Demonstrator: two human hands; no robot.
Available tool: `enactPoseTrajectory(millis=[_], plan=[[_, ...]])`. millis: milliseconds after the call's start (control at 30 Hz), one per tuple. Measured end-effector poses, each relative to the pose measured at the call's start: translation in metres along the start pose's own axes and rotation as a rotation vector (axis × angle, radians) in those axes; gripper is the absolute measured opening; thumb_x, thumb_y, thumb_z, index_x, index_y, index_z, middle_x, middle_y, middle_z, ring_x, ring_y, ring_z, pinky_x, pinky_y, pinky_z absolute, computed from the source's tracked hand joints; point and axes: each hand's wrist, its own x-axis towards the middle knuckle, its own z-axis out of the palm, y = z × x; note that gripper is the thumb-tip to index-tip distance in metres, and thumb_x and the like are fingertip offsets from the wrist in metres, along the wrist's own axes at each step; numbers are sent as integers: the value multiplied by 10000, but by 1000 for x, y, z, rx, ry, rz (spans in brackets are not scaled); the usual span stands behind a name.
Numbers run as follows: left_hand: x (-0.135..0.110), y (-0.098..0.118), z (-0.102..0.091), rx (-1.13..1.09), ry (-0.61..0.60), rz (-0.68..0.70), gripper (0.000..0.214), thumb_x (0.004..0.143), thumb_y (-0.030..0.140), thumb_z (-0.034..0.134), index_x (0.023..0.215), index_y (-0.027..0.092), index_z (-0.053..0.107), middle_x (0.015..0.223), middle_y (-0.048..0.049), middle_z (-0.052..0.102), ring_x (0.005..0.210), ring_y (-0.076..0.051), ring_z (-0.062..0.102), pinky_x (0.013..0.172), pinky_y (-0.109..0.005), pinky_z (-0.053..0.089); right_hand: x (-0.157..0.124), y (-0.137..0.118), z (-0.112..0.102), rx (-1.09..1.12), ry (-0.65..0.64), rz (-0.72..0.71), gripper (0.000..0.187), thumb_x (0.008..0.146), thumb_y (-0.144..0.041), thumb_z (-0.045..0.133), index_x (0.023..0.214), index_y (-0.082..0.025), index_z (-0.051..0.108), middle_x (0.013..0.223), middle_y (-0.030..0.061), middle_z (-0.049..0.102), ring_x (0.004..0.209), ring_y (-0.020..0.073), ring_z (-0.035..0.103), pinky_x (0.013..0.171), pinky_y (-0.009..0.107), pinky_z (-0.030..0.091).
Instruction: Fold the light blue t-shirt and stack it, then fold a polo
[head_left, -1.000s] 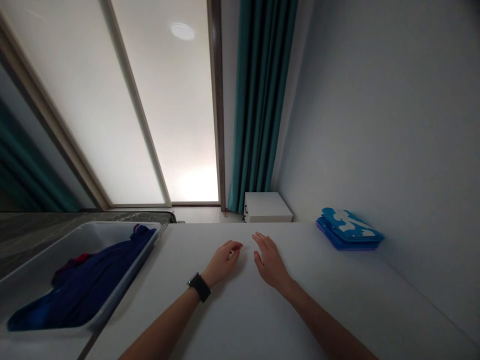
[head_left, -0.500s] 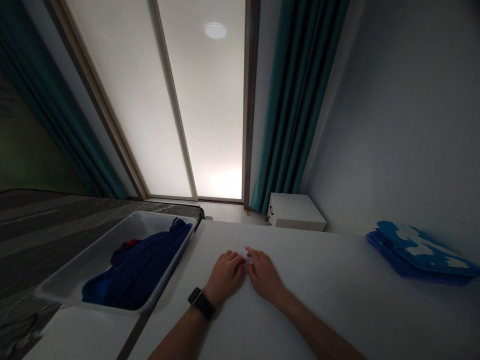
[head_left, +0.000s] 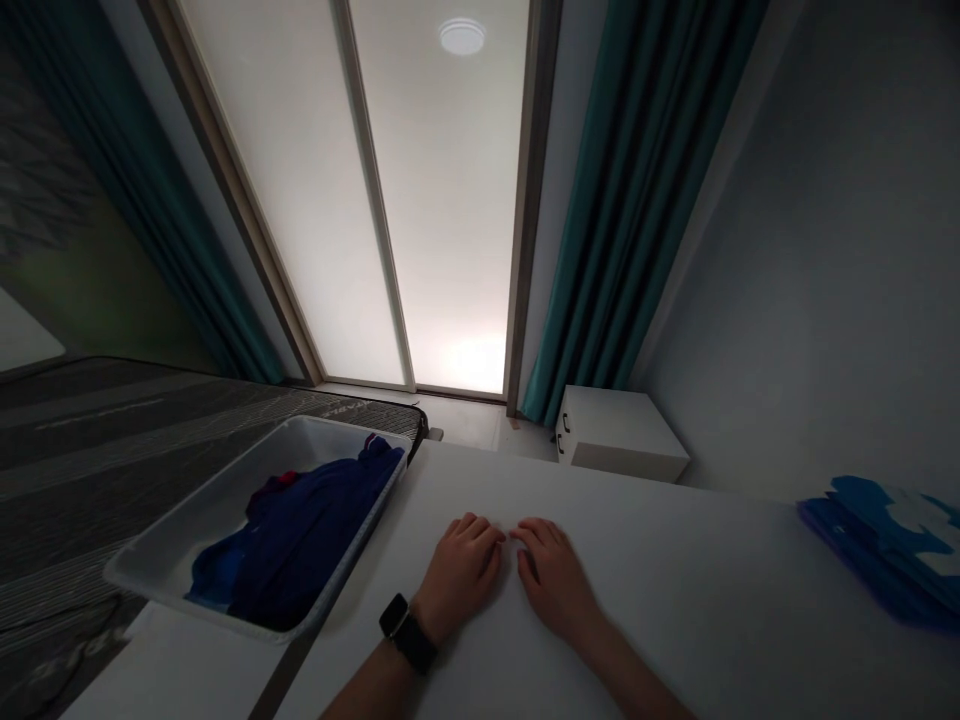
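Observation:
My left hand (head_left: 463, 572), with a black watch (head_left: 407, 632) on its wrist, rests palm down on the white table (head_left: 675, 600). Its fingers are loosely bent and hold nothing. Close beside it, my right hand (head_left: 556, 575) lies on the same table, fingers slightly curved and thumb apart, also without anything in it. The fingertips of both hands point toward each other across a small gap. To the left of my hands stands a whitish plastic bin (head_left: 202, 490), with dark blue clothes (head_left: 307, 540) heaped inside. Folded blue cloth items (head_left: 885, 545) lie in a stack at the far right.
Beyond the table's far edge is a low white cabinet (head_left: 626, 425). Frosted sliding doors (head_left: 450, 250) stand behind, with teal curtains (head_left: 637, 230) at their sides. A grey striped mattress (head_left: 90, 430) extends on the left, and a wall rises on the right.
The view has turned a little left, so the bin, cabinet and cloth stack appear farther right. My hands stay on the table, with the right one's fingers drawn in somewhat.

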Motion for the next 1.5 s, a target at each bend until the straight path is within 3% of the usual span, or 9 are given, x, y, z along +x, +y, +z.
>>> enactPoseTrajectory(millis=[300, 500, 667, 833, 1000, 1100, 1200, 1367, 1500], plan=[[-18, -4, -64, 68, 65, -46, 210, 919, 165, 467, 1050, 211, 625, 913, -51, 648, 892, -218, 579, 797, -358, 463, 13, -10, 11, 101, -78, -53, 282, 876, -122, 447, 1068, -222, 627, 1121, 85, 623, 1093, 242, 545, 996, 470, 412], [-72, -34, -115, 203, 99, -66, 228, 932, 179, 461, 1106, 221, 603, 932, -44, 651, 880, -210, 582, 780, -353, 450, 42, -43, 42, 213, -101, -147, 343, 870, -105, 440, 1151, -230, 589, 1132, 84, 622, 1074, 231, 562, 957, 448, 462], [-124, -69, -141, 334, 232, -200, 180, 906, 175, 501, 1025, 225, 627, 885, -20, 669, 830, -207, 597, 824, -387, 420, 70, -84, 65, 310, -76, -352, 354, 891, -87, 423, 1178, -242, 561, 1091, 73, 624, 1051, 220, 563, 981, 457, 444], [-155, -102, -145, 267, 353, -324, 182, 960, 205, 435, 924, 212, 613, 828, -20, 669, 778, -187, 600, 757, -343, 422, 114, -136, 74, 336, -81, -547, 274, 914, -91, 426, 1052, -238, 612, 930, 53, 633, 931, 209, 573, 972, 455, 425], [-161, -110, -132, 251, 491, -466, 210, 983, 237, 387, 881, 202, 568, 704, -2, 623, 644, -169, 544, 662, -315, 401, 165, -179, 97, 140, -385, -687, 273, 915, -132, 463, 1129, -207, 613, 1042, 77, 625, 964, 200, 603, 894, 371, 457], [-162, -108, -127, 265, 531, -503, 230, 989, 248, 361, 871, 208, 554, 683, -1, 611, 625, -172, 528, 643, -311, 393, 182, -195, 118, -28, -591, -762, 447, 851, -253, 609, 1290, -204, 541, 1242, 142, 550, 1029, 256, 622, 890, 397, 466], [-163, -105, -125, 264, 552, -531, 233, 989, 241, 345, 866, 214, 541, 677, -3, 606, 623, -174, 528, 630, -307, 389, 186, -204, 134, -152, -705, -770, 692, 698, -355, 780, 1324, -201, 528, 1289, 194, 519, 990, 329, 649, 842, 434, 490], [-162, -104, -125, 264, 522, -523, 244, 988, 209, 337, 843, 209, 533, 703, -9, 611, 629, -168, 543, 658, -323, 388, 179, -206, 147, -98, -590, -749, 252, 816, -121, 619, 1046, -213, 661, 1065, 114, 649, 798, 239, 676, 748, 367, 493], [-161, -105, -125, 263, 498, -512, 205, 978, 211, 357, 970, 196, 561, 824, -40, 641, 731, -184, 590, 717, -346, 420, 180, -203, 143, 55, -526, -697, 214, 837, -84, 552, 964, -227, 648, 960, 94, 670, 750, 224, 653, 743, 359, 472]])
